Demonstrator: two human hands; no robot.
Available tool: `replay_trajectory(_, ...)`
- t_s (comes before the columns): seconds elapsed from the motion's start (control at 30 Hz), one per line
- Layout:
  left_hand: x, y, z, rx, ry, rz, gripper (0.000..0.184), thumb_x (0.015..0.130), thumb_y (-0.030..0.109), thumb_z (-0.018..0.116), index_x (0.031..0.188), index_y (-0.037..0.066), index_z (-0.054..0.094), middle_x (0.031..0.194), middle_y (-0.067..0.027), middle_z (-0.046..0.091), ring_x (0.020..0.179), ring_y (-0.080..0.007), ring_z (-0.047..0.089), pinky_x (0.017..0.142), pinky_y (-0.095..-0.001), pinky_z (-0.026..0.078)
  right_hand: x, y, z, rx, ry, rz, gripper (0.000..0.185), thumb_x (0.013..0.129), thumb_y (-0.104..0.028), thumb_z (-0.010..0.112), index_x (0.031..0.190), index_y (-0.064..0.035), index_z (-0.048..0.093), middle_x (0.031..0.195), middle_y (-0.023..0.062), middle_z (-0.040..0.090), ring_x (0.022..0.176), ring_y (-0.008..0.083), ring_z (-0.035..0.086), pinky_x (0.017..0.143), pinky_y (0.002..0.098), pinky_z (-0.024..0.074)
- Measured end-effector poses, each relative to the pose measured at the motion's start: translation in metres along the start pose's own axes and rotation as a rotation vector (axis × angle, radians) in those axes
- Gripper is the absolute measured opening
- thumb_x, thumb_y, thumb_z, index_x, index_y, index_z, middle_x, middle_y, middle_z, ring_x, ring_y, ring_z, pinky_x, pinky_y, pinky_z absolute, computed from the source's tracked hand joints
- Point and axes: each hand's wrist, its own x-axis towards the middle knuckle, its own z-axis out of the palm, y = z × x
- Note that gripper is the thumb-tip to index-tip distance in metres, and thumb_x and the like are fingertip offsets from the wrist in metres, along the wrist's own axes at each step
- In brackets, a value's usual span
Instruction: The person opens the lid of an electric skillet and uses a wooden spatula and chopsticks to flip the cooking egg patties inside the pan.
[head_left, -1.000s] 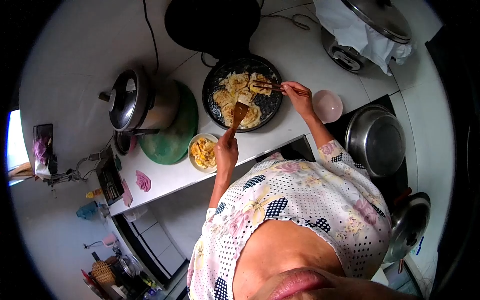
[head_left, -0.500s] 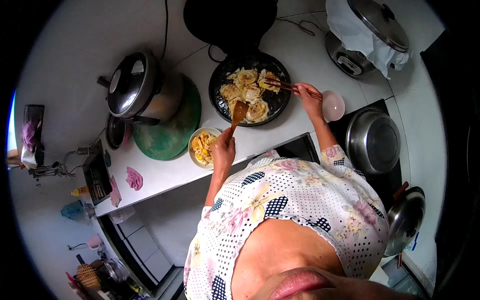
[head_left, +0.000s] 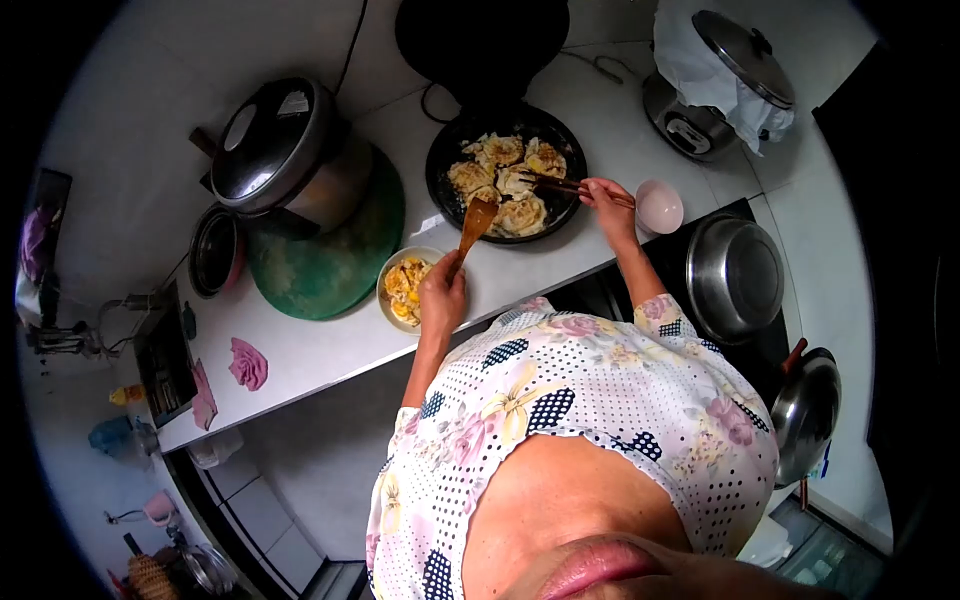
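The left grip is wrapped round a wooden spatula, the right grip round chopsticks. Beyond both, browned fried eggs, seemingly nearly done, lie in an electric griddle; egg pieces already lie in the cream bowl beside the left grip. A pink bowl stands near the right.

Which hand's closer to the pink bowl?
Right. The right hand, gripping chopsticks, is just left of the pink bowl; the left hand, holding the spatula, is much farther to its left.
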Motion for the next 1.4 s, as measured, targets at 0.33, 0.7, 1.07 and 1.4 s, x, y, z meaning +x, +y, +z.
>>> replay_trajectory(0.33,0.008,-0.005,-0.007,0.042,0.013,0.06,0.032,0.083,0.003,0.057,0.115,-0.002,0.057,0.103,-0.0165,0.065,0.098,-0.0211,0.063,0.082,-0.0296,0.048,-0.005,-0.008,-0.021,-0.214,0.022,-0.012,0.02,0.09,-0.015,0.057,0.099,0.003,0.061,0.092,0.0079,0.064,0.082,0.013,0.061,0.072,0.0246,0.0531)
replay_trajectory(0.7,0.042,0.013,0.016,0.119,-0.004,0.133,0.032,0.081,0.005,0.059,0.112,0.0,0.059,0.093,-0.0206,0.066,0.086,-0.0277,0.066,0.075,-0.0341,0.05,-0.004,0.01,-0.018,0.058,0.093,0.081,0.016,0.09,-0.012,0.056,0.097,0.0016,0.061,0.093,0.0085,0.063,0.084,0.0156,0.062,0.073,0.0262,0.0543)
replay_trajectory(1.07,0.081,0.01,0.043,0.721,-0.032,0.272,0.034,0.081,0.006,0.051,0.114,0.009,0.055,0.088,-0.0183,0.06,0.073,-0.0394,0.06,0.064,-0.0478,0.048,0.009,0.021,0.004,0.117,0.021,0.109,0.017,0.09,-0.014,0.057,0.098,0.0011,0.062,0.094,0.0091,0.064,0.085,0.0168,0.063,0.073,0.0262,0.0543)
replay_trajectory(1.4,0.069,0.01,0.066,0.32,-0.01,0.347,0.034,0.079,0.0,0.052,0.112,0.002,0.056,0.092,-0.023,0.061,0.08,-0.0415,0.06,0.069,-0.0456,0.049,0.0,-0.02,0.006,-0.005,-0.076,-0.072,0.022,0.091,-0.015,0.056,0.1,0.0042,0.061,0.094,0.0097,0.064,0.085,0.0148,0.062,0.074,0.0264,0.0538)
